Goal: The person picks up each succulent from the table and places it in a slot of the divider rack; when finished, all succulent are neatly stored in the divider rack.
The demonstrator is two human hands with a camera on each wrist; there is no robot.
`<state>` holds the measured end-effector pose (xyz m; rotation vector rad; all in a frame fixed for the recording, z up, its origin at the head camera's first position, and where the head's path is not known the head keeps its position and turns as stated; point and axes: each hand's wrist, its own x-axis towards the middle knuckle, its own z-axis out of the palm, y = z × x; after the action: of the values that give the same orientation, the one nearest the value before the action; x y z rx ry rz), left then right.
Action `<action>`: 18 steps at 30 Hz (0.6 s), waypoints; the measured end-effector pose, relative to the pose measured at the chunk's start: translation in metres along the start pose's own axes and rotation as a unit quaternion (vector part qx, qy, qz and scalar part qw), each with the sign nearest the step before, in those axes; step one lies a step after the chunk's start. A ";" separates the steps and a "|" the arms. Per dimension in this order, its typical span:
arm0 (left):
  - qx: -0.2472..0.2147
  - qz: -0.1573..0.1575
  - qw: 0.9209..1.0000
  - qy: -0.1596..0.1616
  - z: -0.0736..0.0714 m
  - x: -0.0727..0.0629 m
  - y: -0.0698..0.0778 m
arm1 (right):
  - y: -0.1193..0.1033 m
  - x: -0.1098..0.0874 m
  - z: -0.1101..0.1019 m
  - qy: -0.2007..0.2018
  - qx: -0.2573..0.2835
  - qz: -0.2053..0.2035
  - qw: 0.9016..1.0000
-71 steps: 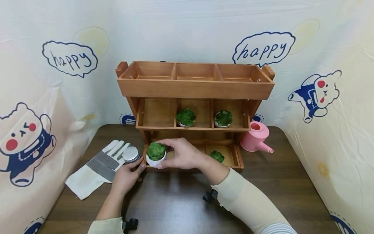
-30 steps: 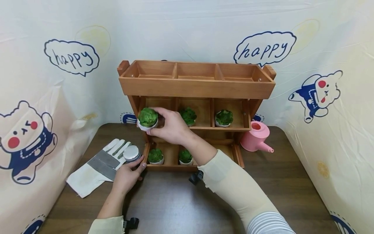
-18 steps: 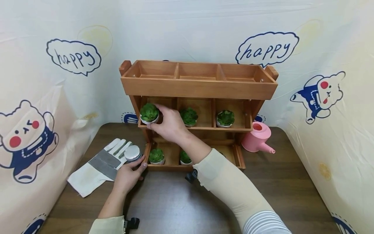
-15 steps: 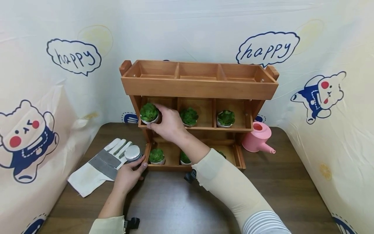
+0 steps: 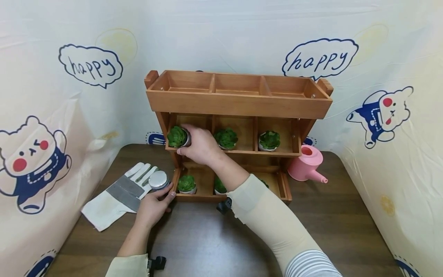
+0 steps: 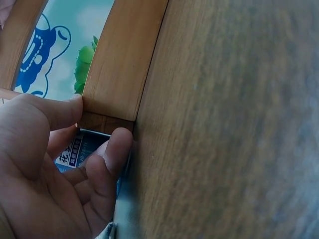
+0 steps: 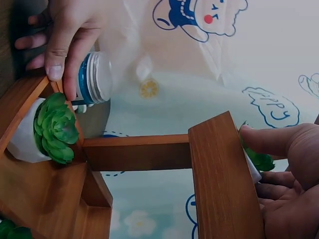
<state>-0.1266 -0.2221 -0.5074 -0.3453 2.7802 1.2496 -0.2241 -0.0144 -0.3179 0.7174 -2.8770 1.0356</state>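
My right hand [image 5: 204, 146] holds a small potted succulent [image 5: 176, 137] in the left compartment of the middle tier of a wooden shelf [image 5: 238, 105]. The white pot is tilted, its green leaves leaning left. In the right wrist view the shelf's front board hides part of that pot. My left hand [image 5: 151, 209] grips the lower left front corner of the shelf, thumb and fingers on the wood [image 6: 107, 117]. Beside its fingers stands a blue jar with a silver lid [image 5: 159, 180].
Two succulents [image 5: 225, 138] stand in the middle tier's other compartments. Several more [image 5: 187, 184] sit in the bottom tier, partly behind my right arm. A grey-and-white work glove [image 5: 114, 200] lies at left, and a pink watering can [image 5: 305, 166] stands at right.
My right hand has carried the succulent up from in front of the bottom tier into the middle tier's left compartment, where it now leans left. My left hand has kept its grip on the corner.
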 end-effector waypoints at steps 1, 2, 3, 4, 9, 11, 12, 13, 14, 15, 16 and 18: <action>0.000 0.000 1.000 -0.001 0.000 0.000 0.000 | 0.001 0.000 -0.001 -0.001 0.006 0.003 1.000; 0.000 0.000 1.000 -0.001 0.000 0.000 0.000 | 0.001 -0.001 -0.002 -0.001 0.011 0.007 1.000; 0.000 0.000 1.000 -0.002 0.001 0.000 0.000 | 0.002 -0.001 -0.002 0.000 0.014 0.011 1.000; -0.001 0.000 1.000 -0.003 0.001 0.001 0.000 | 0.002 -0.002 -0.003 0.002 0.018 0.014 1.000; 0.000 -0.003 1.000 -0.003 0.002 0.000 0.000 | 0.004 -0.004 -0.002 0.017 0.024 0.007 1.000; -0.001 -0.003 1.000 -0.005 0.002 0.000 -0.001 | 0.005 -0.005 -0.001 0.021 0.025 0.005 0.999; -0.001 -0.001 1.000 -0.007 0.002 0.000 -0.001 | 0.005 -0.006 -0.001 0.024 0.027 0.005 0.999; -0.004 0.003 1.000 -0.007 0.002 0.000 -0.001 | 0.005 -0.006 0.000 0.027 0.032 0.004 0.999; -0.007 0.007 1.000 -0.005 0.002 0.000 -0.001 | 0.006 -0.007 0.000 0.030 0.037 0.003 0.999; -0.010 0.011 1.000 -0.003 0.002 0.000 -0.002 | 0.006 -0.007 -0.001 0.033 0.046 0.003 0.998; -0.013 0.016 1.000 -0.001 0.002 0.000 -0.002 | 0.007 -0.008 -0.001 0.037 0.058 0.003 0.998; -0.017 0.021 1.000 0.005 0.001 0.000 -0.003 | 0.007 -0.009 -0.002 0.042 0.087 0.000 0.995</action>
<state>-0.1258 -0.2230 -0.5104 -0.2973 2.7915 1.3083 -0.2192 -0.0046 -0.3225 0.6631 -2.7401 1.2970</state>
